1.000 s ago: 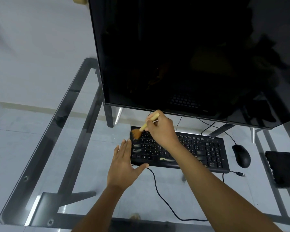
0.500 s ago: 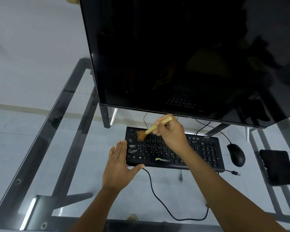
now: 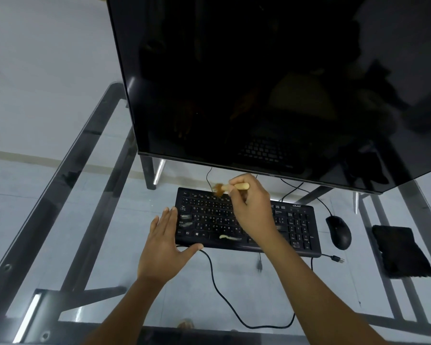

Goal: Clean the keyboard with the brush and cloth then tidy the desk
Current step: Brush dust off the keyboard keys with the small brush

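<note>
Two hands at work, entries running outward from the fingers.

Right hand (image 3: 253, 210): fingers curled closed round the pale wooden handle of the brush (image 3: 230, 187), pinch taken near the bristle end, butt of the handle poking out to the right. Brown bristles blurred, at the keyboard's top row, left of centre. Judged light and stiff in the handle, soft at the tip; a hold close to the bristles suits fine control, and little pressure looks needed.

Left hand (image 3: 163, 241): fingers open and flat, holding nothing; fingertips against the keyboard's left end, thumb along its front edge, apparently steadying it.

Keyboard (image 3: 294, 227): black, wired, flat on the glass desk (image 3: 60, 185) under the monitor (image 3: 246, 83). Pale smears on the left keys and the space bar. Judged light and rigid, likely to slide on glass, hence bracing at the edges; best lifted by both ends, not by its cable (image 3: 218, 292).

Cloth (image 3: 401, 252): dark, folded, at the right of the desk beyond the mouse (image 3: 339, 231), well apart from both hands. Judged soft, limp; any pinch will do.

Loose USB plug (image 3: 336, 258): just beside the keyboard's right front corner.
</note>
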Demonstrator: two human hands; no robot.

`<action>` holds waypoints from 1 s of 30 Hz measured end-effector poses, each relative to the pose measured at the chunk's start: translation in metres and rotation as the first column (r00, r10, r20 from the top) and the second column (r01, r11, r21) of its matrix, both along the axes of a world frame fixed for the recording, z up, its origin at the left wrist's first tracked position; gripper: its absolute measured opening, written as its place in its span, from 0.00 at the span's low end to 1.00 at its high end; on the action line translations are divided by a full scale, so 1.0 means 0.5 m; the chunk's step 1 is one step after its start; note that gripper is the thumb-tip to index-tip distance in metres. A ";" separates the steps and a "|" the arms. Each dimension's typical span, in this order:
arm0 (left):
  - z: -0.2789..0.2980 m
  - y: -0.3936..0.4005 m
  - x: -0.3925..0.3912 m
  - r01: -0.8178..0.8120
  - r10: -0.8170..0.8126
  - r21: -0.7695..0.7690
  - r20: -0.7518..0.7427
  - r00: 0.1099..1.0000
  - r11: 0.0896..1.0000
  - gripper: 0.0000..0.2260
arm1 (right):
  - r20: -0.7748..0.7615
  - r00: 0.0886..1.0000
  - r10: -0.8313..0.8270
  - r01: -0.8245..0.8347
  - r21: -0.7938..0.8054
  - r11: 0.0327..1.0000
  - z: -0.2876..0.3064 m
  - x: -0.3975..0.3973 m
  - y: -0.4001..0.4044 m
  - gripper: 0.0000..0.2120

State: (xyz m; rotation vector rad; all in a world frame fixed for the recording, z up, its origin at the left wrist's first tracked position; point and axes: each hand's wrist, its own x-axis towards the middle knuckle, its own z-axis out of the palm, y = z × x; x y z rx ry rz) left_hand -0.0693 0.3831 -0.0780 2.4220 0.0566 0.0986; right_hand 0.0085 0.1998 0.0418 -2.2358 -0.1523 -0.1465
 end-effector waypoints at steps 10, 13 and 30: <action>0.004 0.002 0.002 -0.001 0.000 -0.007 -0.023 1.000 1.000 0.48 | -0.189 0.982 0.017 -0.013 0.023 1.000 0.013 -0.009 -0.018 0.04; 0.004 -0.001 0.000 0.008 -0.008 -0.012 0.001 1.000 1.000 0.47 | -0.201 0.975 0.098 -0.144 -0.233 0.962 0.011 -0.024 -0.010 0.03; 0.003 -0.001 -0.001 0.036 -0.036 -0.007 0.010 0.999 0.999 0.48 | -0.283 0.925 0.252 -0.306 -0.164 0.938 0.003 -0.068 0.079 0.04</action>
